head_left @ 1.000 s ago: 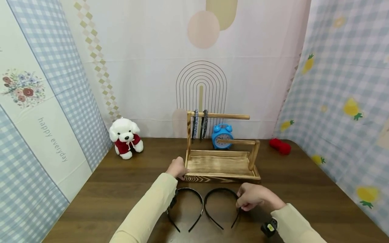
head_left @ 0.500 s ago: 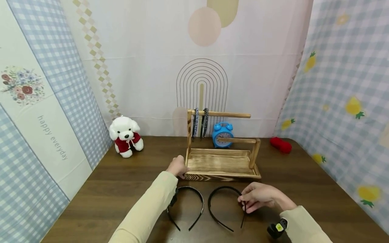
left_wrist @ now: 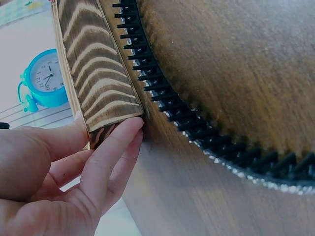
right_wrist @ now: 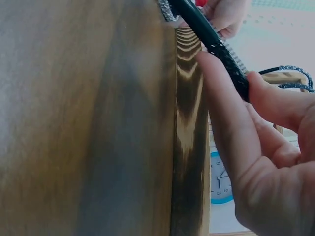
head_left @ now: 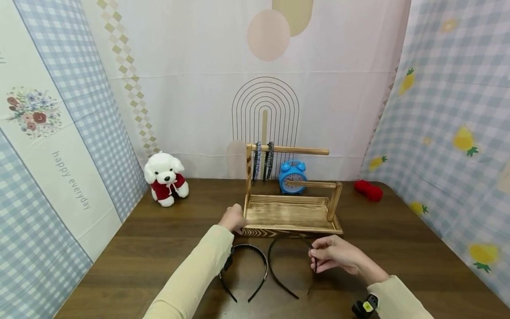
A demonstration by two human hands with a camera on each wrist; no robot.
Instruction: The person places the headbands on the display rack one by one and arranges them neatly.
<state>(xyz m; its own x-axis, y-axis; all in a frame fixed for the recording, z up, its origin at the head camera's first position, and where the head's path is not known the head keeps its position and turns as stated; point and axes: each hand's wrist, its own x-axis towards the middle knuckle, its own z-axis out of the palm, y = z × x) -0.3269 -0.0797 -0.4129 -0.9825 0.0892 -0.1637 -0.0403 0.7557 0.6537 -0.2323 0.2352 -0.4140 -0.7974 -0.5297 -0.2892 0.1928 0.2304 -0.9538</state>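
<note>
My left hand [head_left: 233, 219] grips the front left corner of a wooden rack [head_left: 292, 213], thumb and fingers on the tray's edge in the left wrist view. My right hand [head_left: 338, 255] pinches one side of a black headband [head_left: 270, 261] between thumb and fingers, in front of the rack. The pinched headband is raised off the table in the right wrist view. A second headband [head_left: 266, 268], toothed inside and with a glittery outer edge, lies on the table by my left sleeve. Two glittery headbands [head_left: 269, 160] hang from the rack's upper bar [head_left: 303, 150].
A blue alarm clock [head_left: 292, 179] stands behind the rack's lower bar [head_left: 318, 184]. On the left sits a white toy dog [head_left: 164, 177] in a red top. A red soft object [head_left: 368, 190] lies at the back right. Patterned cloths hang around the table [head_left: 179, 248].
My right hand has lifted the black headband off the table, first shifting it right, then up and slightly left. My left hand stays on the rack's corner.
</note>
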